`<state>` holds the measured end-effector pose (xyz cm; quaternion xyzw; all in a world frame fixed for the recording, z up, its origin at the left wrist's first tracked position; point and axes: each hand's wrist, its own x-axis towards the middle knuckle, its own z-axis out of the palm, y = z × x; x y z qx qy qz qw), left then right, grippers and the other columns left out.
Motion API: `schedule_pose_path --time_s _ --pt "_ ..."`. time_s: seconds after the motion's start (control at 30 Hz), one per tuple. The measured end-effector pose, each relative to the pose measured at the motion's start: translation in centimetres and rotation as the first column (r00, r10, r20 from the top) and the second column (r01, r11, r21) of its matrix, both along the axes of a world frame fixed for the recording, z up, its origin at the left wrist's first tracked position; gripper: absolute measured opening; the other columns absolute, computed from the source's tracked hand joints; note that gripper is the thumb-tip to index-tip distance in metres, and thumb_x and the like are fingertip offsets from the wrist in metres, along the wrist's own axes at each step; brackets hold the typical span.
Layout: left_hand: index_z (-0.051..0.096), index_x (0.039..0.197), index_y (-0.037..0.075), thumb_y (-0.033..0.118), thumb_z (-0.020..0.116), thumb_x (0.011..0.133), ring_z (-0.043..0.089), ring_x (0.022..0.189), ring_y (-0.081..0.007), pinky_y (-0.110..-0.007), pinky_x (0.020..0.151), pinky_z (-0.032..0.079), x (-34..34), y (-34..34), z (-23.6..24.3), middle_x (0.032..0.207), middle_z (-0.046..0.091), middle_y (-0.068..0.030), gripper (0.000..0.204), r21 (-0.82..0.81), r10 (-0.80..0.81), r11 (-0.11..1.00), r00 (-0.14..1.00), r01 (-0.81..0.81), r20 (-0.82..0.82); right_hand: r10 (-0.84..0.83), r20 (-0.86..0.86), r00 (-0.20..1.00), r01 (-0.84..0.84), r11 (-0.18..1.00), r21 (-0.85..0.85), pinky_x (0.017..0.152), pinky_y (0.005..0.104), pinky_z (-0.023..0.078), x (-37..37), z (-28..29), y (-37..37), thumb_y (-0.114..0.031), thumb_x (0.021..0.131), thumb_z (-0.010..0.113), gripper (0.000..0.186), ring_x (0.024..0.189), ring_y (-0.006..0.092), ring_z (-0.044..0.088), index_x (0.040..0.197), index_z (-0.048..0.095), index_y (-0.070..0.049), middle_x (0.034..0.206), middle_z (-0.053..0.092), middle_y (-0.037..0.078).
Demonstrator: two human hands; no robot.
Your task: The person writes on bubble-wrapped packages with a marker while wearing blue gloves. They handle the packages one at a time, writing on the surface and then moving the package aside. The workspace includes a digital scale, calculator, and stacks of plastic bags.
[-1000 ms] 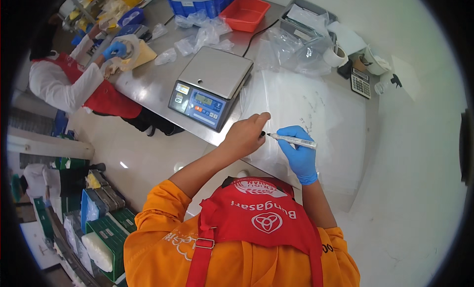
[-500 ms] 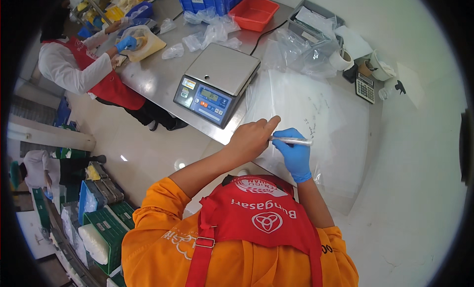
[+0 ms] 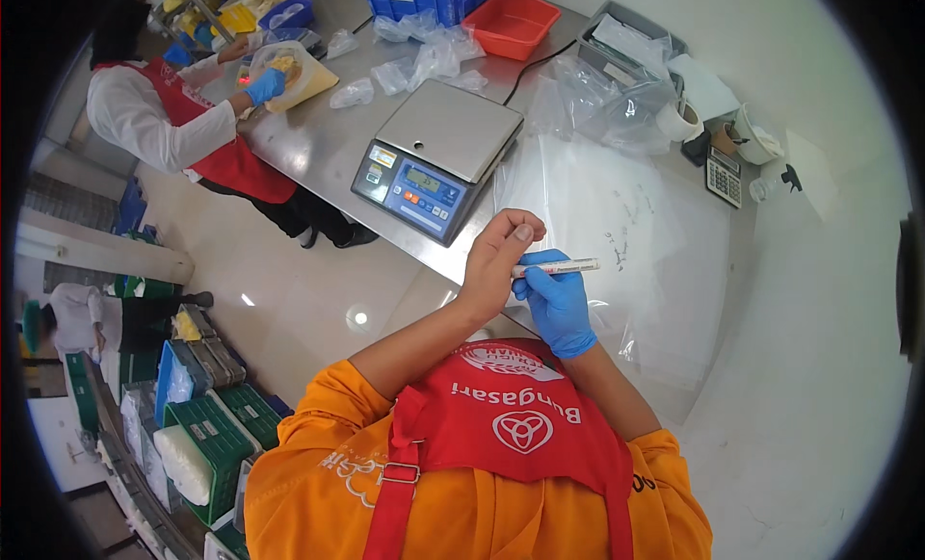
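Observation:
My right hand (image 3: 557, 310), in a blue glove, is closed around a white marker pen (image 3: 568, 267). The pen lies nearly level, its left end close against the side of my left hand (image 3: 496, 261). That hand is bare and raised, with its fingers curled in and the thumb along them. Whether it holds anything is hidden. Below and beyond the pen, clear plastic sheets (image 3: 665, 261) with dark handwritten marks cover the table corner. A digital weighing scale (image 3: 438, 156) with a bare metal plate stands just left of them.
Clear bags (image 3: 434, 59), a red tray (image 3: 511, 26) and a blue crate (image 3: 434, 1) are at the back. A grey bin (image 3: 631, 45), tape roll (image 3: 679, 120) and calculator (image 3: 723, 178) line the right side. A co-worker's gloved hand (image 3: 267, 85) is in a bag at left.
My left hand has turned upright, its fingers now curled in instead of pointing right. My right hand has shifted slightly left and down with the marker pen. The view has shifted a little.

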<state>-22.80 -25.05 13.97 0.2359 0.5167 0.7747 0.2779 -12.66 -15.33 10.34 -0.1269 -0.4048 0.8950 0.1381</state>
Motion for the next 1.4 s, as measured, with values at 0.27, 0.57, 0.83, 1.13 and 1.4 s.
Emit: schedule_pose_path --time_s 0.27,0.57,0.83,1.13,1.4 --pt "0.059 0.127 0.006 0.03 0.048 0.107 0.057 0.123 -0.0208 -0.037 0.106 0.042 -0.9 -3.5 -3.1 0.129 0.061 -0.0087 0.034 -0.225 0.052 0.974 0.988 -0.018 0.145 0.016 0.21 0.978 -0.042 0.992 0.121 0.071 0.028 0.054 -1.8 -1.4 0.0 -0.014 0.099 0.066 0.019 0.076 0.0152 0.066 0.109 0.067 0.002 0.093 0.071 0.01" --pt "0.056 0.13 0.009 0.033 0.053 0.104 0.055 0.127 -0.0223 -0.042 0.107 0.041 -1.7 -11.6 -11.0 0.133 0.06 -0.0083 0.036 -0.352 0.384 0.899 0.855 -0.261 0.348 -0.035 0.375 0.926 -0.129 0.905 0.405 0.073 0.0282 0.057 -6.4 -4.3 3.5 -0.028 0.095 0.074 0.051 0.078 0.0175 0.068 0.131 0.059 0.006 0.097 0.071 0.012" --pt "0.055 0.128 0.009 0.03 0.062 0.1 0.055 0.124 -0.02 -0.041 0.105 0.042 0.6 -11.6 -11.8 0.133 0.061 -0.0071 0.036 -0.398 0.402 0.882 0.842 -0.252 0.358 -0.613 -0.079 0.786 0.026 -0.095 0.995 0.103 0.0429 0.048 2.7 -9.8 10.6 -0.017 0.082 0.079 0.05 0.121 0.036 0.058 0.128 0.062 -0.004 0.128 0.061 0.017" --pt "0.058 0.125 0.009 0.024 0.068 0.096 0.061 0.114 -0.0151 -0.034 0.095 0.046 4.2 -7.2 -10.5 0.126 0.064 -0.0048 0.034 -0.354 0.236 0.928 0.917 -0.114 0.322 -0.692 0.043 0.721 0.047 0.111 0.993 0.077 0.0441 0.051 10.9 -13.8 13.9 -0.012 0.087 0.072 0.006 0.085 0.0343 0.064 0.089 0.07 -0.007 0.09 0.066 0.013" --pt "0.061 0.127 0.005 0.027 0.069 0.098 0.064 0.106 -0.0152 -0.032 0.09 0.05 10.7 1.3 -7.2 0.116 0.069 -0.0046 0.037 -0.279 0.06 0.959 0.923 0.053 0.38 -0.011 -0.168 0.986 0.168 -0.014 0.986 0.086 0.045 0.05 11.8 -0.9 6.9 -0.014 0.084 0.076 0.007 0.095 0.0326 0.064 0.09 0.075 -0.011 0.092 0.067 0.009"
